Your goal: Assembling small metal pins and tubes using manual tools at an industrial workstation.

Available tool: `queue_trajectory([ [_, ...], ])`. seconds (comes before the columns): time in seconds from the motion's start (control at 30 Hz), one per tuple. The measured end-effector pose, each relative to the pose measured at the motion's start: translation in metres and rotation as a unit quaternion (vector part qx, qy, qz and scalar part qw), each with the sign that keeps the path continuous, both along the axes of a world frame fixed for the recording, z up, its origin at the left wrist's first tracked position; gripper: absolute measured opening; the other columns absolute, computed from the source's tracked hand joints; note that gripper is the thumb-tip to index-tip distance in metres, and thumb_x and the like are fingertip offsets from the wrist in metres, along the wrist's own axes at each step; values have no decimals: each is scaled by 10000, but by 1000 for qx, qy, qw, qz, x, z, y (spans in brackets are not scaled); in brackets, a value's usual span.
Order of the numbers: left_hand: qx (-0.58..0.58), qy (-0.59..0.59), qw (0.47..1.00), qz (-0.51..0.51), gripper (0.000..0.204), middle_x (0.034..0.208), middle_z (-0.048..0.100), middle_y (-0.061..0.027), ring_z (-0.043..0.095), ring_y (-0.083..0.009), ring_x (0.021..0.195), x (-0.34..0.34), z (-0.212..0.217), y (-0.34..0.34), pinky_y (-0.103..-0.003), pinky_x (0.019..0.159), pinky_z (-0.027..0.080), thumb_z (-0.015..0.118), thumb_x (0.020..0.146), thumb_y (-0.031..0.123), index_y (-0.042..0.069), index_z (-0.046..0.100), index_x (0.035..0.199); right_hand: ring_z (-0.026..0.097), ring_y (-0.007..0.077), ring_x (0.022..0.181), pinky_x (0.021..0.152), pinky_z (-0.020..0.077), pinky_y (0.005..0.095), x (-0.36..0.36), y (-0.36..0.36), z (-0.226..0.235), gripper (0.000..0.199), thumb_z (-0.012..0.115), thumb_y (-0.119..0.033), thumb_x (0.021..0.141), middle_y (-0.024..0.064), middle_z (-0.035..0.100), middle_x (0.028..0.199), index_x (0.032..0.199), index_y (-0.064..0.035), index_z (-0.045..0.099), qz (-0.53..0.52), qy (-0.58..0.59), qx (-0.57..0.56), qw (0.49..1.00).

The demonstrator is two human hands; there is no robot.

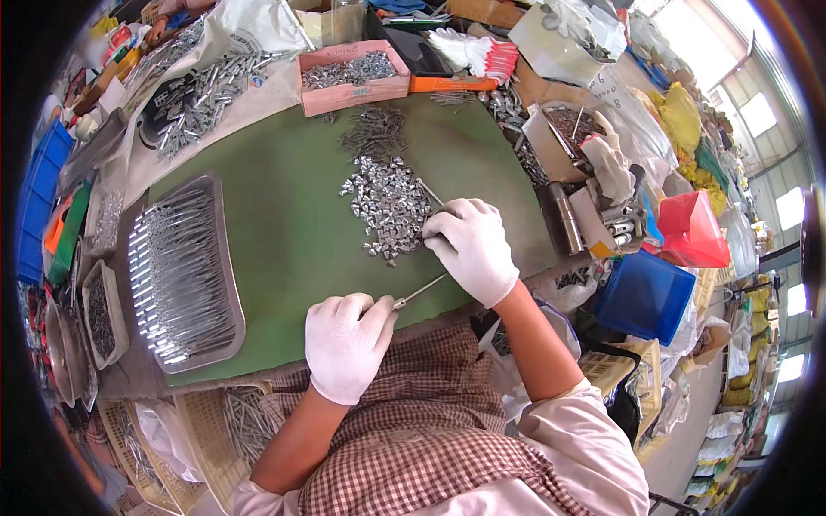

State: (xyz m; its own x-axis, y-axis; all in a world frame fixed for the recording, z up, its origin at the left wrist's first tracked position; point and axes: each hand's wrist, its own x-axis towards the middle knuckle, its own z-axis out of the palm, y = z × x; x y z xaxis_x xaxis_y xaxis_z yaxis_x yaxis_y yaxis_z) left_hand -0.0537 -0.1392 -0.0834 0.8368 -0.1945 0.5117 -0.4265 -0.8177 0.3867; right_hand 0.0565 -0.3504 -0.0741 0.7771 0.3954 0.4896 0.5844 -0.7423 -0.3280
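1. Steel, thin and bright: a metal rod [419, 292] lies in the left hand [346, 344], whose gloved fingers are closed round its near end, low over the front edge of the bench [284, 232].
2. The right hand [471, 245] rests at the near edge of the heap of small silver parts [389, 202]; whether its fingers pinch anything I cannot tell.
3. A green mat covers the bench; a metal tray [225, 284] of finished rods sits to the left.
4. A pink box [353, 90] of parts stands at the far side.
5. A blue bin [644, 297] and red bag [693, 228] crowd the right, in a cluttered workshop.
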Motion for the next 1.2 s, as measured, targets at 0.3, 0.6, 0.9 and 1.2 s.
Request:
queue_trajectory([
  [0.3,5,18,1000,-3,209,832,585,-6,588,-242,756,2,3,0,-404,686,440,804,756,149,153,737,954,620,301,980,896,476,445,-30,1,16,213,679,-66,832,57,649,997,1036,-127,676,52,34,-64,996],
  [0.6,-9,16,1000,-6,212,846,611,-12,602,-239,776,0,2,2,-404,707,457,794,763,152,129,745,968,657,263,1028,925,502,423,-66,19,10,211,754,-83,786,18,702,1046,984,-142,712,123,24,6,992],
  [0.9,-16,7,999,-29,222,860,615,-21,622,-239,767,1,0,6,-408,689,487,778,769,167,102,741,977,645,232,1061,939,500,428,-70,30,14,195,746,-133,730,11,685,1009,922,-128,708,95,-40,-66,993],
  [1.2,-12,21,1000,-16,192,865,606,-11,622,-231,769,1,-2,4,-402,693,490,766,806,197,131,733,983,640,252,1094,945,526,432,-80,30,14,335,753,-102,713,55,692,1126,1044,-53,739,87,-80,-78,990],
])
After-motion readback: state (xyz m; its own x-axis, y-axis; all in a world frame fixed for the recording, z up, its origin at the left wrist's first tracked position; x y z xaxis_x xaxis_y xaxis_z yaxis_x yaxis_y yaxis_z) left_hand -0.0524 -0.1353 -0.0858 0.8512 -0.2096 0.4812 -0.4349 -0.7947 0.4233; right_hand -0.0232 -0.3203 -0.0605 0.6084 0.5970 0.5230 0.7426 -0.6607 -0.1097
